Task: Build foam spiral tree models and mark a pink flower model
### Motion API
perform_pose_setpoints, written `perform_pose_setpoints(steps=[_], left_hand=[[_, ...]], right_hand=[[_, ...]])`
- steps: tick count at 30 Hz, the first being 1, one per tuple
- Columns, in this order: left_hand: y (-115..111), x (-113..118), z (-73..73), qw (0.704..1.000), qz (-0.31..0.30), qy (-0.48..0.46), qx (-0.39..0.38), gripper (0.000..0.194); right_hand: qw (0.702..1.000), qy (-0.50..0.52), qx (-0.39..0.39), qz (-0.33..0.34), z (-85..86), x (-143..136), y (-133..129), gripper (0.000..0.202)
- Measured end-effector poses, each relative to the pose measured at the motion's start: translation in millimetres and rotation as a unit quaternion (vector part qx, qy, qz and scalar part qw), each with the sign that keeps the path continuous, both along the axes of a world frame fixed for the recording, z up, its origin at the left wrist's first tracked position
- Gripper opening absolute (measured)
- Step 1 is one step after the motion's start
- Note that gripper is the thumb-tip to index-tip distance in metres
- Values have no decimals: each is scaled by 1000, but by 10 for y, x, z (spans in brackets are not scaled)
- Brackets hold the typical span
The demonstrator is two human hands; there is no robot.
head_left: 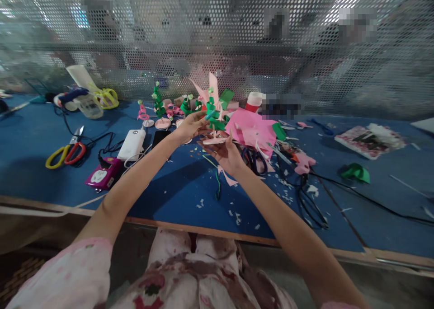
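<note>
A small tree of curled green paper (213,114) stands upright on a round pale base (214,140), held above the blue table. The fingers of my left hand (192,127) close on the left side of the green paper, with something light blue at their tips. From below and the right, my right hand (228,154) supports the base, its fingers under and around the rim. Just behind the tree is pale pink paper (213,85). A similar green tree (158,101) on a round base stands to the left.
Bright pink sheets (252,128), a red and white jar (254,102) and paper scraps lie to the right. Scissors (69,152), a white power bank (132,144) and a purple socket box (104,174) are left. A perforated metal screen (190,42) stands behind the table (190,196).
</note>
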State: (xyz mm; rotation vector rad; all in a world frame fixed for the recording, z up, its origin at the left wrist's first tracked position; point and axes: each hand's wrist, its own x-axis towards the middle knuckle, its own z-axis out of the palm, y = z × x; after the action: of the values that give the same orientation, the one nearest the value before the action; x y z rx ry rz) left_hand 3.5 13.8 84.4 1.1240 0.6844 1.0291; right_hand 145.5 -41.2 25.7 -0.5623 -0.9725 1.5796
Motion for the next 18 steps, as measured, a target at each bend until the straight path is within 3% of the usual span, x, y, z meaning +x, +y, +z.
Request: perform_pose_setpoints(steps=[8,12,14,18], left_hand=[[26,-10,-24,999,-15,31,3,27],[61,-24,-64,997,-27,52,43,49],[74,-30,-86,995,-12,74,59,57],[77,-24,-177,991,22,110,77,55]], right_hand=[[999,28,7,-17,34,-17,-24,40],[1000,19,14,-14,49,-10,-20,38],[1000,6,2,-8,53,2,-15,40],[999,-31,-25,4,11,39,6,37]])
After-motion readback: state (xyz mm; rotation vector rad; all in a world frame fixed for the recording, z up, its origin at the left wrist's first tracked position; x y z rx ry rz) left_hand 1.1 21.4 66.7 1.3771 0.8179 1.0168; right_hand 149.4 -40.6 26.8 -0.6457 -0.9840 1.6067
